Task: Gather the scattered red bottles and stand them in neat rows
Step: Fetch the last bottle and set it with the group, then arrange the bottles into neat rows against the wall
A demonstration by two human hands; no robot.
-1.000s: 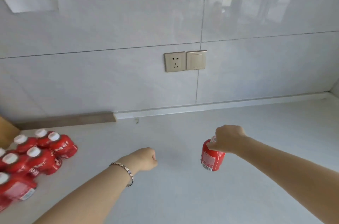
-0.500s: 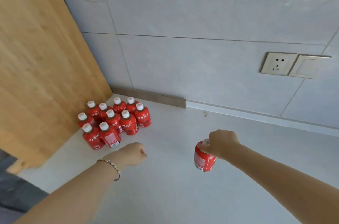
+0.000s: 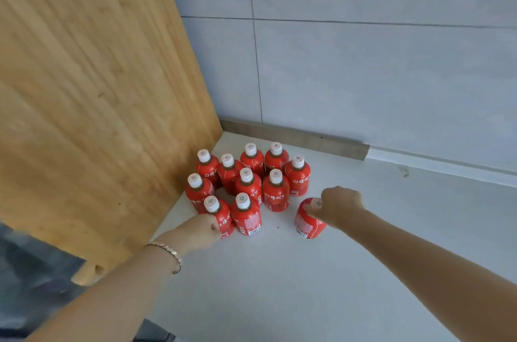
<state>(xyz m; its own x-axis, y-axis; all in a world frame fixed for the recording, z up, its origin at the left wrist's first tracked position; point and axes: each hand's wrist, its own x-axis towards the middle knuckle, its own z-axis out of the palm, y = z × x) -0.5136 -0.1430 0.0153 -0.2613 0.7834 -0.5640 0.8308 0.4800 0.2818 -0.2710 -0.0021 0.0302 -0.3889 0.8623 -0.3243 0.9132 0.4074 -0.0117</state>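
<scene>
Red bottle arriving at the rows

Red plastic bottles with white caps (image 3: 246,187), ten by my count, stand upright in a tight cluster on the pale grey counter (image 3: 279,285), tucked into the corner between the light wooden panel (image 3: 98,89) and the grey tiled wall (image 3: 363,75). One more small red bottle with a white cap (image 3: 307,222) is in the right hand (image 3: 340,206), whose fingers are curled over its cap and shoulder, holding it from above. It sits just right of the cluster, apart from the nearest standing bottle; I cannot tell whether its base is on the counter or just above it.

The left hand (image 3: 200,231), with a metal bracelet (image 3: 170,253) at the wrist, has its fingers touching the near-left front bottle (image 3: 221,215); they look loosely bent, and whether they grip it or only steady it is unclear.

The step in hand looks like placement of the carried bottle. The front row shows two bottles, so the open spot lies to the left of the right fingers, beside the second one. The next move likely calls for setting the bottle down upright, close in line, without knocking its neighbours.
</scene>
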